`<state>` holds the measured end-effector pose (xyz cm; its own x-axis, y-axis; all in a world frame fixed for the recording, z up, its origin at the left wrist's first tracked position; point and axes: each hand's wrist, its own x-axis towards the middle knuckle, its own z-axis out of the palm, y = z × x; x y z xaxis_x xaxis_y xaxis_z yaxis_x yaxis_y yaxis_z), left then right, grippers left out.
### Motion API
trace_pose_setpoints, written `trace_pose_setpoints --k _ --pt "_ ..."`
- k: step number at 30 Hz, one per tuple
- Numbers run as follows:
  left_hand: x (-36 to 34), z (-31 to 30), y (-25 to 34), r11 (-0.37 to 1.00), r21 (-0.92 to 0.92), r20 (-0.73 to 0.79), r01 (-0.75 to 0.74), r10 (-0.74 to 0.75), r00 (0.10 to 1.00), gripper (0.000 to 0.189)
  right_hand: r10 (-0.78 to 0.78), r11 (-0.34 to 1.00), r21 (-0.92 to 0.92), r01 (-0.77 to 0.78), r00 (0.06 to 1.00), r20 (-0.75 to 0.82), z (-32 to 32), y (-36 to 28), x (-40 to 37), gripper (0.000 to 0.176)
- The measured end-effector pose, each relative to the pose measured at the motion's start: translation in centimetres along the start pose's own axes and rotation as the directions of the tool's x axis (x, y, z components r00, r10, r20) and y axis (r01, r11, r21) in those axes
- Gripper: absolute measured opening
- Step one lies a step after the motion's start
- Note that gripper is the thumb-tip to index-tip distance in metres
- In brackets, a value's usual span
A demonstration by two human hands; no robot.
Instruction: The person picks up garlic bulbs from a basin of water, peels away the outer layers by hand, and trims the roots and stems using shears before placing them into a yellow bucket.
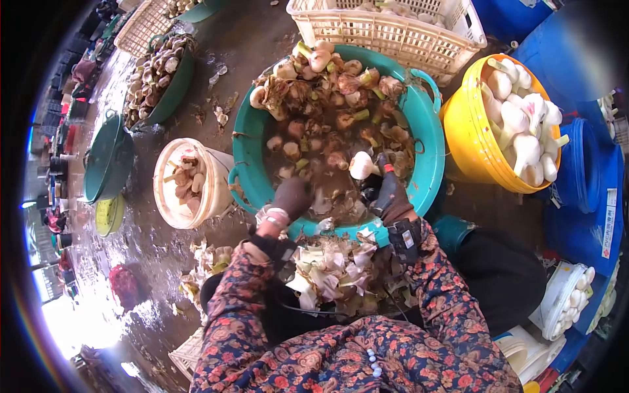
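Observation:
A large teal tub stands in front of me, with murky water, loose skins and several unpeeled garlic bulbs heaped toward its far side. My right hand, in a dark glove, grips a white garlic bulb above the tub's near right part. Over the near left part is my left hand, also gloved and curled into a fist; whatever its fingers may hold is hidden. Peeled-off garlic skins lie piled between my forearms, just below the near rim.
A yellow bucket of clean garlic bulbs stands right of the tub, beside blue barrels. To the left is a white bucket holding garlic. Behind the tub sits a cream plastic crate. Green tubs stand on the wet floor farther left.

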<state>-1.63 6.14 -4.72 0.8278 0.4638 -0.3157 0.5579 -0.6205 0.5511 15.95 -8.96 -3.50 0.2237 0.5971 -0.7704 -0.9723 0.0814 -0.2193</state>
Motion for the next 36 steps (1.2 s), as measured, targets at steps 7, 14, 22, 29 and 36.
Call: trace_pose_setpoints --k 7,14,22,29,36 --pt "1.3 -4.4 -1.8 0.977 0.141 -0.267 0.158 -0.116 0.957 0.05 -0.361 0.909 0.379 0.174 0.784 0.505 10.1 -11.5 -5.7 0.05" --pt "9.2 -1.2 -4.7 0.941 0.136 -0.011 0.31 -0.311 0.95 0.044 -0.224 0.842 -0.445 0.305 0.948 0.226 4.6 -3.5 -1.6 0.054" --pt "0.6 -0.4 0.8 0.533 -0.846 -0.054 -0.001 -0.085 0.995 0.061 -0.345 0.623 -0.754 0.207 0.938 -0.028 -1.0 5.8 0.4 0.047" --pt "-6.5 -2.6 9.0 0.824 -0.516 -0.259 -0.234 0.111 0.959 0.059 -0.635 0.328 -0.779 0.534 0.735 0.237 -1.0 6.4 -2.6 0.038" --pt "-8.9 -1.0 9.8 0.565 -0.798 -0.245 -0.209 0.012 0.97 0.059 -0.572 0.454 -0.664 0.593 0.766 0.294 0.5 5.4 -8.7 0.032"
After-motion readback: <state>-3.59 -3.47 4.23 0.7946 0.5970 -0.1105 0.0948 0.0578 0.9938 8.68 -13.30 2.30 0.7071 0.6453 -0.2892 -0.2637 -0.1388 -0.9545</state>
